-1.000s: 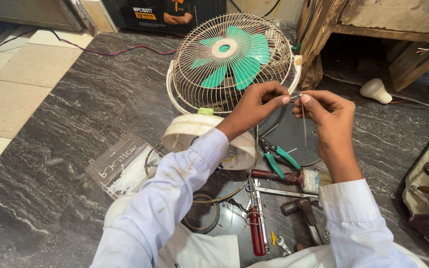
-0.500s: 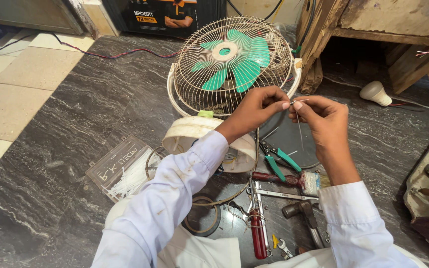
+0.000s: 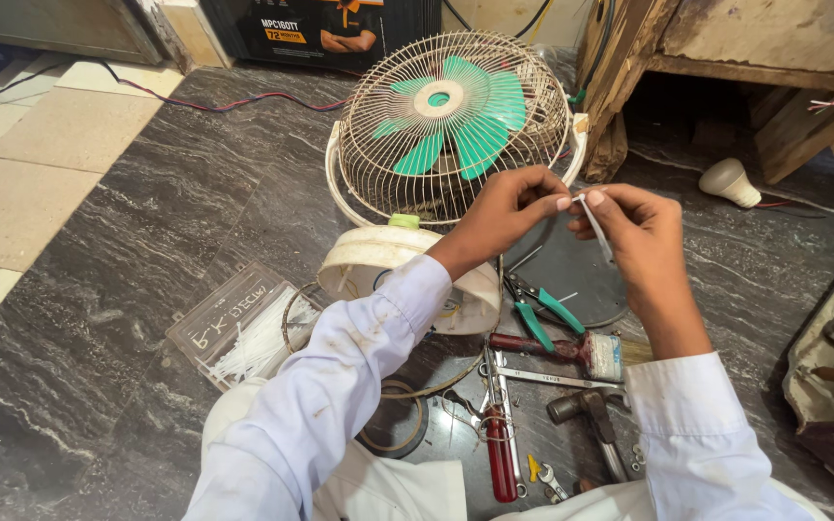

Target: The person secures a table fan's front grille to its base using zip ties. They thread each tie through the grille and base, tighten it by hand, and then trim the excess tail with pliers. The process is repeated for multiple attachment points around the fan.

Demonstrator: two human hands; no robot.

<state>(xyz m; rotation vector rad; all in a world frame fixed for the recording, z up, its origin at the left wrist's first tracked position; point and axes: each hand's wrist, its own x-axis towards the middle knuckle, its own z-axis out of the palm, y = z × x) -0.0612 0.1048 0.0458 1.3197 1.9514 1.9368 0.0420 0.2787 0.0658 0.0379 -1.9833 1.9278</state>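
Since the earlier frame the two hands had drawn closer together, fingertips nearly meeting, and the thin pale strip, seemingly a cable tie or a short wire, had tilted from hanging almost straight down to slanting down and to the right.

The strip [image 3: 597,228] was pinched at its upper end by the right hand [image 3: 629,227], whose fingers were closed on it; its long axis ran from those fingertips down toward the right wrist. The left hand [image 3: 509,207] was just to the left of the strip's top, its fingers curled with thumb and forefinger pressed together at that end; whether they gripped the strip or only touched it could not be told. The right hand was the one plainly holding it.

Both hands were held just in front of the table fan [image 3: 451,121], with its green blades behind a cream wire guard. Nearer the person than the fan lay green-handled pliers [image 3: 538,314], a red-handled screwdriver [image 3: 501,463], a paintbrush [image 3: 571,349] and a hammer [image 3: 591,425] on the dark marble floor [image 3: 98,289]. Left of the fan's base sat a clear bag of white cable ties [image 3: 243,333].
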